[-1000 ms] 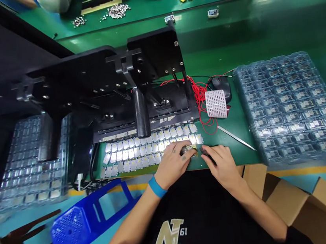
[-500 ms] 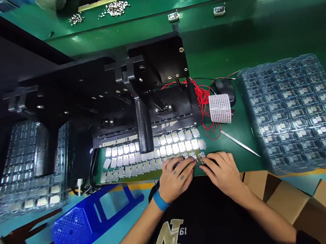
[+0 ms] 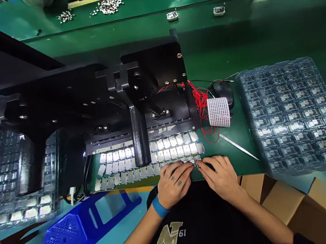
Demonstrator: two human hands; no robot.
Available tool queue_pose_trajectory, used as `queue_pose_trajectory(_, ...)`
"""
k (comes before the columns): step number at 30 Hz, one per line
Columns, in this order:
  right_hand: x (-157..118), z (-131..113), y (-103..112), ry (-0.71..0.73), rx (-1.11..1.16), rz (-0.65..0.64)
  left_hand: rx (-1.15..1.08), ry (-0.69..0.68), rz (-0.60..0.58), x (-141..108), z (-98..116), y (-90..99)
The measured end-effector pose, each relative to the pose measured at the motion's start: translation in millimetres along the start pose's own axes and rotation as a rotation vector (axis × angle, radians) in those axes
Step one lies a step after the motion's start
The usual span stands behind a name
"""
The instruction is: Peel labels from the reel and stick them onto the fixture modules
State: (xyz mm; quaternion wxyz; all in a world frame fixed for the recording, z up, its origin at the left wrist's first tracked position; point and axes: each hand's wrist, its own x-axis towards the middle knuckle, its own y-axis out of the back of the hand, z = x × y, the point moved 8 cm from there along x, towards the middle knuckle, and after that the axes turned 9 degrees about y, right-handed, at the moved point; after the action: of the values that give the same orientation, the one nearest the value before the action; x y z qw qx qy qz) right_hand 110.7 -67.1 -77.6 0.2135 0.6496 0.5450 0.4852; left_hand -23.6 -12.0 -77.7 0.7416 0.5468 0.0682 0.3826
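Can't really say if the hands are gripping anything: both are curled in, with the **left hand** [image 3: 175, 184] and **right hand** [image 3: 219, 176] meeting over the near edge of the work, and the **fingertips** [image 3: 190, 165] almost touching. They aren't spread open, but whatever's under them is hidden, so clamped or just resting is anyone's guess.

The thing they're on is a long **panel of small silver-white squares** [image 3: 169, 151], set out in rows on a gold-and-green strip. Its long axis runs left to right across the bench, roughly square to the person's chest. Nearly all of it stretches away to the left of the hands, so the left hand is the nearer one, lying along the front row. The right hand sits just past the panel's right end, mostly over bare **green bench** [image 3: 233, 164].

Right behind the panel is a **black metal fixture** [image 3: 156, 71] with a dark **round handle** [image 3: 141, 148] hanging down and partly covering the rows. Off to the right there's a tangle of **red wire** [image 3: 202, 103], a **white perforated roll** [image 3: 219, 112], a **computer mouse** [image 3: 224, 94] and a pair of **tweezers** [image 3: 239, 148] lying well clear of the fingers. Farther right is a stack of **clear plastic trays** [image 3: 293, 118] full of little parts.
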Motion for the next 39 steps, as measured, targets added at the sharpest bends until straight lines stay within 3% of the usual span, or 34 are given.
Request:
queue_pose_trajectory(8,2,0,-4,-0.046,0.040,0.019,-0.015,0.020,0.003,1,1,2.8)
queue_pose_trajectory(13,-22,8,-7,-0.067,0.119,0.006,0.030,0.034,-0.024,-6,1,-3.0)
queue_pose_trajectory(16,-41,37,13,-0.182,0.166,0.130,0.044,0.013,-0.037,-9,2,-7.6)
queue_pose_trajectory(19,-47,65,41,-0.257,0.065,0.277,0.026,-0.007,-0.036,-9,3,-9.7)
queue_pose_trajectory(22,-40,76,51,-0.243,-0.033,0.268,0.028,-0.038,-0.038,-8,4,-11.1)
queue_pose_trajectory(33,-56,92,20,-0.205,-0.131,0.120,0.132,-0.133,-0.013,-5,8,-19.7)
queue_pose_trajectory(39,-63,105,12,-0.064,-0.262,0.161,0.146,-0.165,0.034,0,9,-19.4)
